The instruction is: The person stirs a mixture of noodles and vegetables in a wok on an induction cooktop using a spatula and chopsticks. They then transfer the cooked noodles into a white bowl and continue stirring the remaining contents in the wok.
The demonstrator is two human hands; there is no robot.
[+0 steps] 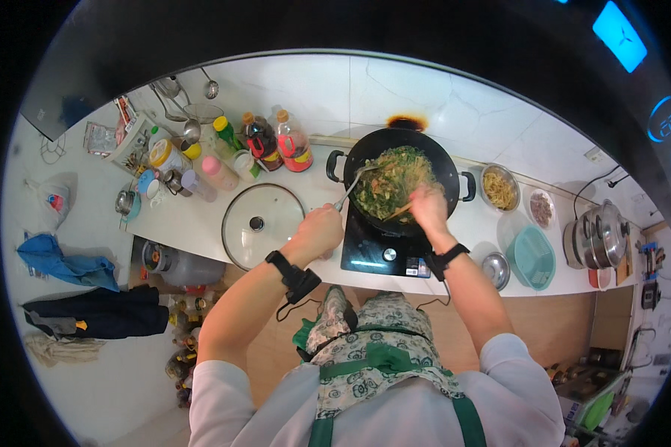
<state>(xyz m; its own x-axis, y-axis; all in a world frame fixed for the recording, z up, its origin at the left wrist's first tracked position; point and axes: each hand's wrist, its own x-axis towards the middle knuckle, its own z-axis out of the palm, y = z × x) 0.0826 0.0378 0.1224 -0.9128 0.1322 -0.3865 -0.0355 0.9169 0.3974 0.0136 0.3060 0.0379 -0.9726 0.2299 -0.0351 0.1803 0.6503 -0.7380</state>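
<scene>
A black two-handled wok [363,146] stands on a black induction cooktop [369,251]. Inside it lies a heap of chopped greens and thin pale noodle-like strands [394,179]. My left hand [317,230] grips the handle of a metal spatula or ladle [353,187], whose head rests in the food at the wok's left side. Over the wok's lower right, my right hand [429,209] is closed around wooden chopsticks [398,211]. Their tips reach into the food. The right hand is slightly blurred. Left of the cooktop a glass lid [268,246] with a black knob lies flat on the counter.
To the right are a metal bowl of yellowish strips [500,188], a plate of chopped meat-like bits [541,209], a teal basket [531,257], a small metal bowl [496,271] and a steamer pot [595,234]. Sauce bottles [293,142] and jars stand back left. A dark range hood [335,25] overhangs.
</scene>
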